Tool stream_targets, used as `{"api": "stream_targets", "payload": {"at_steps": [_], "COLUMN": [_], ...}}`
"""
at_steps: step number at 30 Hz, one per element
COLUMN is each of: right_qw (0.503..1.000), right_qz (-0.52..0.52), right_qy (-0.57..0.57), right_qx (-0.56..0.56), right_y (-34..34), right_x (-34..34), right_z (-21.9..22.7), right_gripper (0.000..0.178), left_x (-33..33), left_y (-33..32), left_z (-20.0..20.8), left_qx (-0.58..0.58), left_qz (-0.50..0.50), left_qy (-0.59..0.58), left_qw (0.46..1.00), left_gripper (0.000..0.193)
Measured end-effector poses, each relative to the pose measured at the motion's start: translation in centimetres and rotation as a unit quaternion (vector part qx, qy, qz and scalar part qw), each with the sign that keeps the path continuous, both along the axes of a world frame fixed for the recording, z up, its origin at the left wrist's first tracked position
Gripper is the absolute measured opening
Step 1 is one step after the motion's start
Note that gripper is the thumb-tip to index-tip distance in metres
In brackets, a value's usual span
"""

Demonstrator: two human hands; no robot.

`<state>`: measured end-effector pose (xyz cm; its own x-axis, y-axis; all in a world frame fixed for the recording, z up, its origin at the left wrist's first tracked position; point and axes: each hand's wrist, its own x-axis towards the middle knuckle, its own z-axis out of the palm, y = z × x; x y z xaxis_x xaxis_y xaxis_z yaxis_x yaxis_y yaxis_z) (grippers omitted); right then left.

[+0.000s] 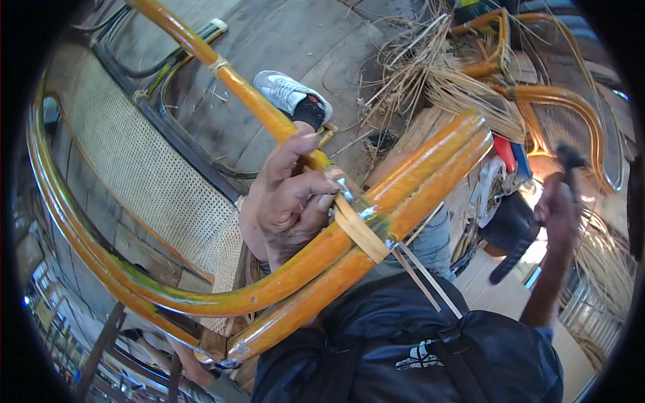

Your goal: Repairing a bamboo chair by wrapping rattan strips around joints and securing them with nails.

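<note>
A glossy orange-yellow rattan chair frame lies across my lap, its two thick parallel poles running up to the right. A flat cane strip is wound around these poles where a thinner rattan pole meets them, and its loose ends hang over my dark top. My left hand is closed around the thinner pole at this joint, thumb beside the wrapping and a small shiny bit at its tip. Off to the right, my right hand grips a dark-handled hammer, black head upward, away from the frame.
A woven cane panel in a dark frame stands at left. Tangled cane strips lie on the floor beyond, beside more bent rattan frames. My shoe rests on the grey floor. Another person's arm shows at lower left.
</note>
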<state>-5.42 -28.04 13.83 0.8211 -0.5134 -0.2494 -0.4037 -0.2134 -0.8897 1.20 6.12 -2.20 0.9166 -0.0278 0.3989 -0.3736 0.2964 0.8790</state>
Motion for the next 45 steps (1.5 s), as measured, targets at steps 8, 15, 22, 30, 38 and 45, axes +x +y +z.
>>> {"api": "stream_targets", "payload": {"at_steps": [8,15,22,30,38,45], "right_qw": [0.78,0.721,0.661,0.588,0.663,0.687], "right_qz": [0.567,0.606,0.637,0.687,0.655,0.627], "right_qy": [0.118,0.185,0.172,0.105,0.084,-0.022], "right_qx": [-0.237,-0.28,-0.357,-0.415,-0.353,-0.367], "right_y": [11.3,15.4,16.2,16.2,16.1,15.3], "right_x": [10.5,12.8,13.1,13.9,13.8,14.1], "right_z": [5.1,5.5,5.3,4.9,4.8,4.7], "right_gripper": [0.043,0.035,0.033,0.03,0.029,0.029], "left_x": [0.1,0.3,0.6,0.6,1.0,1.0], "left_y": [-0.3,-0.2,0.1,-0.1,0.7,0.8], "left_z": [0.3,-0.3,0.1,0.1,0.9,1.1], "left_qx": [-0.046,-0.031,-0.02,-0.063,0.01,0.066], "left_qz": [-0.054,-0.046,-0.058,-0.051,-0.067,-0.066], "left_qy": [0.071,0.04,0.026,0.033,0.029,0.028], "left_qw": [0.995,0.998,0.998,0.996,0.997,0.995], "left_gripper": [0.017,0.017,0.019,0.02,0.02,0.021]}}
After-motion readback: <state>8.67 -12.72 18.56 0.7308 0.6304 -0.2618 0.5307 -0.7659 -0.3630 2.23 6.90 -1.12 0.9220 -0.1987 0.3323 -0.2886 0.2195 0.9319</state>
